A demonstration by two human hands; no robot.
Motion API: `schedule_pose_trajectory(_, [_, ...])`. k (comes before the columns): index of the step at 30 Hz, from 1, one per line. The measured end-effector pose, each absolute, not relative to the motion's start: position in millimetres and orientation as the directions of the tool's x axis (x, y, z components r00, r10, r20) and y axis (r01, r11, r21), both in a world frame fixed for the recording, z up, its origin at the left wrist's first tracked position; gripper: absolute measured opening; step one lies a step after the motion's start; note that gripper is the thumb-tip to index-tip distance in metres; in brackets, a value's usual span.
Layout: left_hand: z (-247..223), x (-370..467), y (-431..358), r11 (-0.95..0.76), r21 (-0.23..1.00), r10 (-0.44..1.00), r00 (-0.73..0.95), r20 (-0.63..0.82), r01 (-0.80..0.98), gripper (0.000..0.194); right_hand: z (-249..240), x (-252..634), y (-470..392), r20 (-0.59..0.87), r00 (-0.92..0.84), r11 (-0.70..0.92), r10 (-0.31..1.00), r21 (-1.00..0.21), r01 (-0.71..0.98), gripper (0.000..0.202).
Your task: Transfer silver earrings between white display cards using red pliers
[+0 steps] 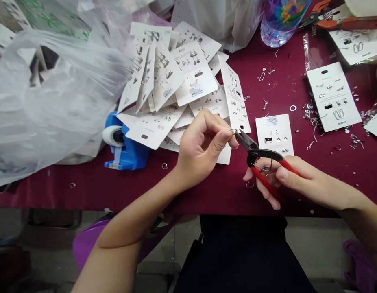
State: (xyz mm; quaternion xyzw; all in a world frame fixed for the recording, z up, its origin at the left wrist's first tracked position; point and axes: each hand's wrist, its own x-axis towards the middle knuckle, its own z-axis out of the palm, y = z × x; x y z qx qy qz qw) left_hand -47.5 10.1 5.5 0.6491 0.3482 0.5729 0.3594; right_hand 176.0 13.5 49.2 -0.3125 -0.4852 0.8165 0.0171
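Observation:
Between thumb and fingertips, my left hand (202, 142) pinches a small metal earring (232, 131), mostly hidden by the fingers. My right hand (286, 177) is wrapped round the red handles of black-jawed pliers (254, 154). The jaw tips point up and left and meet the earring at my left fingertips. Just beyond the pliers, a small white earring card (275, 132) lies on the dark red tabletop (188, 199). Another card (235, 95) with paperclip-shaped pieces lies behind my left fingertips.
A pile of earring cards (164, 73) spreads behind my left hand. A blue tape dispenser (127, 142) and a large plastic bag (54, 106) stand left. Loose metal bits (313, 118) lie right, near another card (334, 97). Orange-handled pliers (343, 21) and a bottle (278, 24) are at the back.

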Motion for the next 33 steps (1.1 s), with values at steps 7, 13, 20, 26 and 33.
schedule_pose_trajectory(7, [6,-45,8,-0.475,0.880,0.879,0.060,0.473,0.027,0.015,47,177,11,-0.493,-0.809,-0.540,0.320,-0.797,0.272,0.052])
schedule_pose_trajectory(13, [8,-45,7,-0.288,0.949,0.956,0.017,0.292,-0.131,0.023,48,177,11,-0.502,-0.801,-0.570,0.327,-0.780,0.256,0.052])
schedule_pose_trajectory(20, [19,-47,9,0.002,0.947,0.999,0.041,0.012,-0.322,0.039,50,178,11,-0.476,-0.827,-0.609,0.299,-0.762,0.218,0.057])
schedule_pose_trajectory(26, [15,-50,11,-0.041,0.929,0.991,0.106,0.086,-0.367,0.037,48,181,9,-0.429,-0.855,-0.666,0.292,-0.733,0.140,0.053])
schedule_pose_trajectory(33, [9,-52,12,-0.075,0.960,0.986,0.124,0.112,-0.270,0.038,51,182,11,-0.426,-0.868,-0.674,0.253,-0.722,0.158,0.055])
